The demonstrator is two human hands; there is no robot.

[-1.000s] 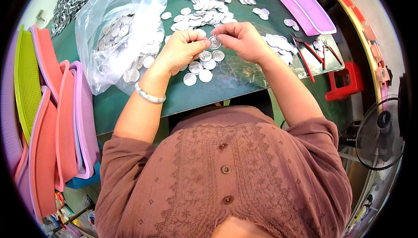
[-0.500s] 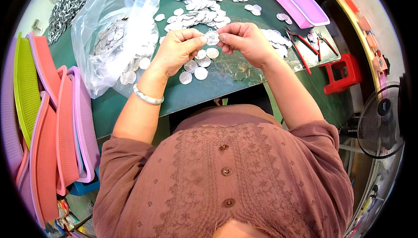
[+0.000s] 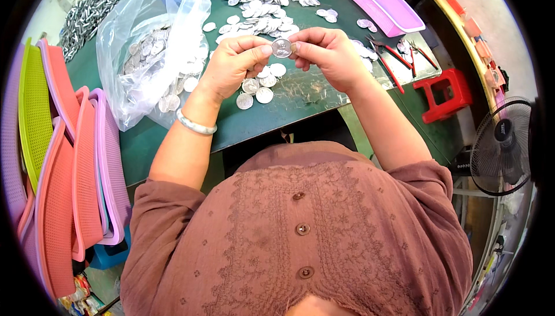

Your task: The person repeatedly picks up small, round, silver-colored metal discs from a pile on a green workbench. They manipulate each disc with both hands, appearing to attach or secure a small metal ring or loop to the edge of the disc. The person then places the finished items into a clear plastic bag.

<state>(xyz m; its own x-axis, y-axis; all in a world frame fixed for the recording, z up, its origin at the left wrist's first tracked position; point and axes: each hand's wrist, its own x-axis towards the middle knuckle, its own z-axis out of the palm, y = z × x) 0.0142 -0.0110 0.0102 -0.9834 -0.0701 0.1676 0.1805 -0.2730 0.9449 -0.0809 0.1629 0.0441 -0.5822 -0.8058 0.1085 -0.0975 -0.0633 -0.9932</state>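
Note:
Between my two hands, above the green table (image 3: 243, 128), is a round silver coin-like medallion (image 3: 281, 48) with a raised figure on its face. My left hand (image 3: 240, 61) pinches its left edge between thumb and fingers. On its right edge my right hand (image 3: 326, 56) also holds it in a pinch. Just below my hands several loose medallions (image 3: 264, 95) lie on the table, some with small loops. A large heap of them (image 3: 260, 9) spreads out beyond my hands. On the left, a clear plastic bag (image 3: 118, 79) stands open with more medallions inside.
Red-handled pliers (image 3: 390, 68) and a pink plastic basket (image 3: 378, 4) lie at the right. A red stool (image 3: 442, 97) and a black fan (image 3: 502, 142) stand beyond the table's right end. Coloured baskets (image 3: 58, 212) are stacked at left, below a pile of metal parts (image 3: 92, 18).
The medallion has been turned between my fingers, and a different face with a raised figure now shows. Both hands keep their pinch. The view has shifted slightly.

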